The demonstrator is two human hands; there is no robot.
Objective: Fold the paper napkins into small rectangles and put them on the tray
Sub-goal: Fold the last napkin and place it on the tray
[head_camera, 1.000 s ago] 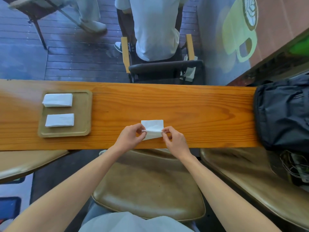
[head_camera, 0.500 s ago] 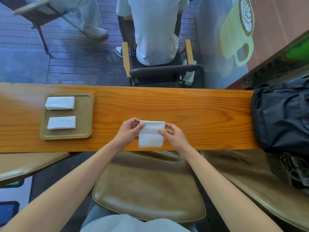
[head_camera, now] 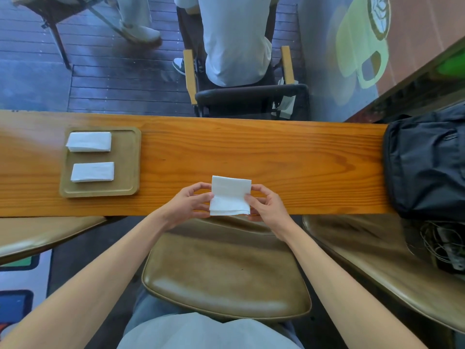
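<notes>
Napkin (head_camera: pixel 230 195) is looking light, limp & easy to tear or crease, so it's prob best pinched at the side edges, not the middle. It's plain white, roughly square, w/ a fold line across it & layered edges showing at 6 o'clock. It's lying near the front edge of the counter (head_camera: pixel 276 152). Left hand (head_camera: pixel 187 204) is pinching its 9 o'clock edge, right hand (head_camera: pixel 266 205) its 3 o'clock edge, fingers curled. Tray (head_camera: pixel 128 159) is sitting toward 10 o'clock, carrying two folded napkins (head_camera: pixel 89 141).

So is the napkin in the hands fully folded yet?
No, only partly. The napkin, held by the left hand and right hand, is squarish, wider than the rectangles on the tray.
</notes>
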